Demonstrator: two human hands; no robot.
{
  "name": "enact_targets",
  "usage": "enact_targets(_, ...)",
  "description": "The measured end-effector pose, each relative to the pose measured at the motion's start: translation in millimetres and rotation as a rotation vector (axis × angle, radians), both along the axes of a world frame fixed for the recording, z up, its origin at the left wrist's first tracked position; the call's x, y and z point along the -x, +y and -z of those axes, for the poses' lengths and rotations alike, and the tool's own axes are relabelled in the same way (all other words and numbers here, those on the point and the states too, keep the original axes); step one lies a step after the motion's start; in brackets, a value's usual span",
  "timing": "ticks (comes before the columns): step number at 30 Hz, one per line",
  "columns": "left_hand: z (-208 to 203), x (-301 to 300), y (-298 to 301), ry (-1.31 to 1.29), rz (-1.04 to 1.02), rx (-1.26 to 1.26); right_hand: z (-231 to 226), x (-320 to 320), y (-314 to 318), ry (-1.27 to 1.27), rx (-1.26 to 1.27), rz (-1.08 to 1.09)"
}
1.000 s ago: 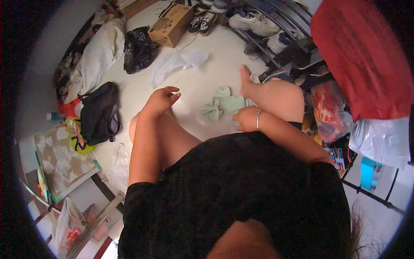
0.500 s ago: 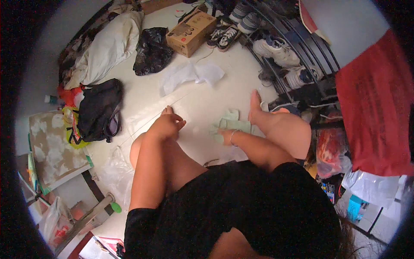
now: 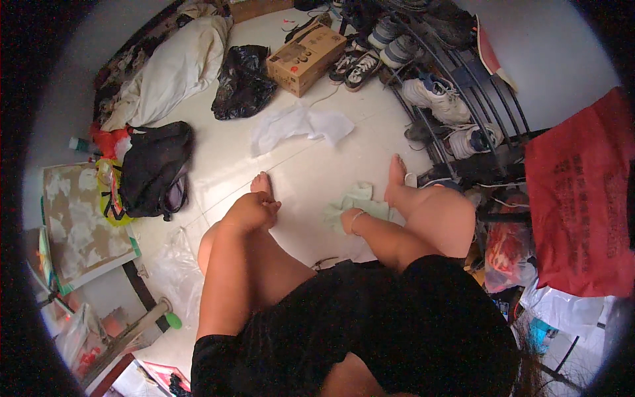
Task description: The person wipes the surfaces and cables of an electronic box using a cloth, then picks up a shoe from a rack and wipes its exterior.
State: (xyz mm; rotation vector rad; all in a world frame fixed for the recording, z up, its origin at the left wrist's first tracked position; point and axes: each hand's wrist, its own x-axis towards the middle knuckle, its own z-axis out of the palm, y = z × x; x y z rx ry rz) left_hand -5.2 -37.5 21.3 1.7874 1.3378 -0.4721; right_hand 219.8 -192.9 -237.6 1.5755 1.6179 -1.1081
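Note:
A pale green cloth [image 3: 360, 198] lies crumpled on the white tiled floor between my feet. My right hand [image 3: 350, 220], with a bracelet at its wrist, is down on the cloth's near edge. Its fingers are closed on the fabric, though the fingertips are partly hidden. My left hand [image 3: 260, 210] hangs over my left knee, above the left foot. Its fingers are curled in, and nothing shows in them.
Ahead lie a crumpled white sheet [image 3: 301, 127], a black plastic bag [image 3: 243, 86] and a cardboard box [image 3: 305, 61]. A black backpack [image 3: 155, 172] sits at left. A metal rack [image 3: 456, 79] with shoes and a red bag [image 3: 582, 198] stand at right.
The green cloth is more bunched under my right hand than before, when it lay more spread out. My left hand's fingers have curled in further. The whole view has shifted slightly.

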Motion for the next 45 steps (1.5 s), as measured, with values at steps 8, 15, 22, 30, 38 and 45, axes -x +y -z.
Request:
enact_targets(8, 27.0, 9.8, 2.5, -0.24, -0.017, -0.085, -129.7, 37.6, 64.3, 0.411, -0.439, 0.3)
enact_targets(15, 7.9, -10.5, -3.2, -0.234, 0.005, 0.03, -244.1, 47.7, 61.0, 1.031, -0.776, 0.74)
enact_targets(22, 32.6, -15.2, 0.8, -0.284, 0.174, -0.079, -267.5, 38.2, 33.0, 1.02, -0.761, 0.551)
enact_targets(30, 17.9, -11.1, 0.7, -0.259, 0.029, 0.054, -309.4, -37.8, -16.9, 0.586, -0.84, 0.422)
enact_targets(38, 4.8, -14.2, -9.1, -0.269, -0.004, 0.007, -250.5, -122.1, -38.0, 0.463, -1.069, 0.912)
enact_targets(45, 12.6, -12.3, -10.7, -0.205, 0.042, -0.049, -244.9, -79.8, -17.3, -0.03, -0.722, 0.246)
